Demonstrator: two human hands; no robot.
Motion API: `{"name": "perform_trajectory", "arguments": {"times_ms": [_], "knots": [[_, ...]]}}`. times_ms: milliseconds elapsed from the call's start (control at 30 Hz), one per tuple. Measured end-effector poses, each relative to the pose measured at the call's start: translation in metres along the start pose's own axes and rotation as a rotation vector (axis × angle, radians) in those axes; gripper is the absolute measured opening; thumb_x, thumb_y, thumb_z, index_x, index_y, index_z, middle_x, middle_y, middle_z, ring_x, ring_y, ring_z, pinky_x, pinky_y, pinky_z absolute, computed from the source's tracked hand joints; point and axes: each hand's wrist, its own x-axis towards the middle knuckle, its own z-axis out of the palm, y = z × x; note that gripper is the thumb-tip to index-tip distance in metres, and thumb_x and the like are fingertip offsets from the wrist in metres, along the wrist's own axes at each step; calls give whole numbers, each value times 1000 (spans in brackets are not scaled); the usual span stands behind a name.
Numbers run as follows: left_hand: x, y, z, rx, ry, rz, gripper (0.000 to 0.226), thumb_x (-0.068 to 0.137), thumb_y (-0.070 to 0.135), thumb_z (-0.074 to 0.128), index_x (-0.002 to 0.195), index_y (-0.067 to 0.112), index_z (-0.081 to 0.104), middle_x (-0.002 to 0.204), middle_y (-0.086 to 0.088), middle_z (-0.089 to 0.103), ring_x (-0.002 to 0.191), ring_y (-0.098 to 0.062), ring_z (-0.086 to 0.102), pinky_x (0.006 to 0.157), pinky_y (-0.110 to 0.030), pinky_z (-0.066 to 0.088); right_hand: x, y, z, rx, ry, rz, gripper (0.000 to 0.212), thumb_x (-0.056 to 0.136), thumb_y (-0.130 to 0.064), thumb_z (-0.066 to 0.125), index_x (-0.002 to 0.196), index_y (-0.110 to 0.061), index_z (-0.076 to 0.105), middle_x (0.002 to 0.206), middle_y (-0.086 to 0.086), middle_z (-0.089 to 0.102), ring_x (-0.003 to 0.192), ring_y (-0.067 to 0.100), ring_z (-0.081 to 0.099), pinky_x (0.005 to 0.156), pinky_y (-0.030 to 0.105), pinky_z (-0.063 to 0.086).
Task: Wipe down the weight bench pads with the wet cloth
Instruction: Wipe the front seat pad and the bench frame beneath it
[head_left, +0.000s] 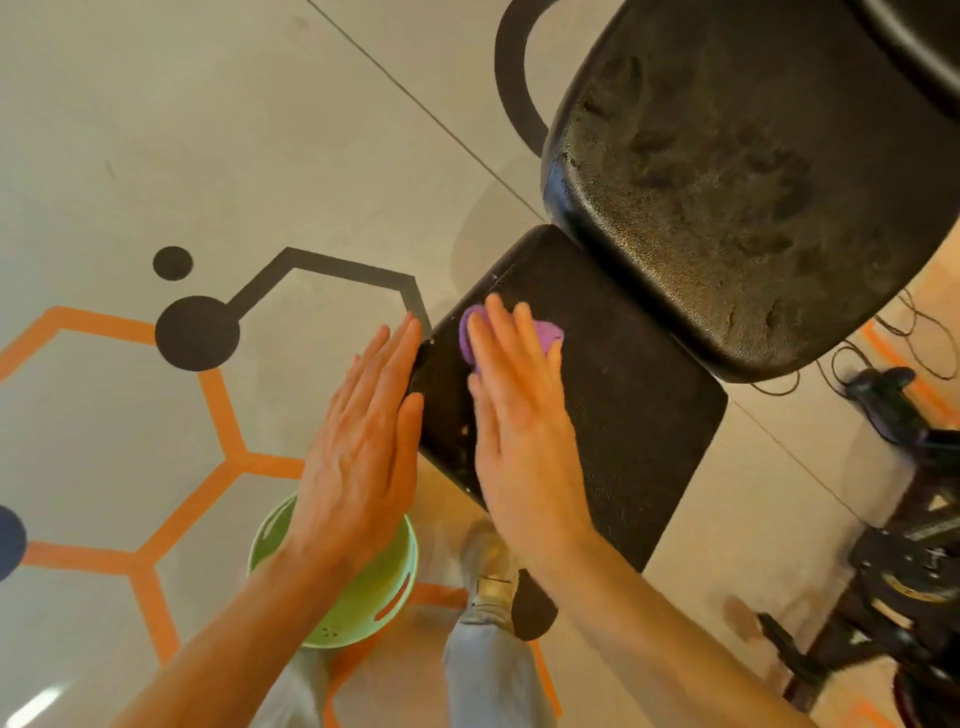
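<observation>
The black seat pad (613, 395) of the weight bench lies in the middle of the view. The larger black back pad (727, 182) rises beyond it at the upper right, its surface streaked with wet marks. A purple cloth (545, 332) lies on the seat pad's near left corner. My right hand (519, 415) presses flat on the cloth with straight fingers, covering most of it. My left hand (363, 436) is flat with straight fingers, held against the left side edge of the seat pad.
A green bowl (384, 587) stands on the floor below my left hand. My legs and a shoe (488, 566) are beneath the bench. Dark equipment (909, 545) and cables (893, 332) crowd the right side. The grey floor (156, 130) has orange and black markings.
</observation>
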Motion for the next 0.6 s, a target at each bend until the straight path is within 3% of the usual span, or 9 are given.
{"name": "perform_trajectory", "arguments": {"times_ms": [67,133,233,300,400,467,533,600], "knots": [[-1,0,3,-59,20,19,50,106,39,21,154,25,22,159,9,26,150,2,15,122,-19,10,-27,0,-6,-34,-142,-179,46,99,-13,38,145,-15,31,154,-3,22,146,11,6,120,40,9],[0,-2,4,-78,31,18,50,106,36,23,155,24,24,158,9,27,149,2,16,123,-21,11,-4,22,-17,-79,-155,-235,45,99,-16,35,144,-14,32,154,1,26,145,12,10,120,40,12],[0,-6,5,-98,24,33,50,106,33,24,155,22,26,160,6,30,150,-2,17,125,-31,15,55,31,-19,-53,85,73,43,102,-17,32,145,-17,30,155,1,23,146,14,9,118,46,16],[-1,-6,6,-114,31,37,50,106,34,23,155,22,26,160,4,31,151,-4,18,125,-30,15,47,14,-6,-37,145,192,44,102,-17,31,146,-17,28,157,0,18,146,15,6,119,47,14],[-1,-3,8,-151,50,10,52,106,34,23,154,18,28,160,1,32,150,-4,19,124,-28,15,-31,-17,11,7,-42,4,49,101,-12,37,147,-21,23,156,-8,11,146,8,0,121,39,6],[-1,-2,7,-160,46,7,53,105,36,22,154,16,29,159,-1,33,150,-5,20,124,-29,17,-38,-5,2,-30,-93,-124,50,99,-11,39,146,-20,24,155,-8,15,146,8,4,121,38,8],[-1,-2,7,-140,34,12,55,105,39,20,154,17,28,159,-1,33,150,-2,18,124,-24,13,8,13,-6,-86,-12,-56,46,100,-12,35,145,-18,31,155,-1,22,146,14,10,119,44,16],[-1,-2,6,-125,38,13,54,105,40,19,154,19,28,159,0,33,149,0,17,124,-23,13,53,14,-8,-86,129,147,43,101,-15,32,144,-14,33,155,4,24,146,20,11,116,48,21]]}}
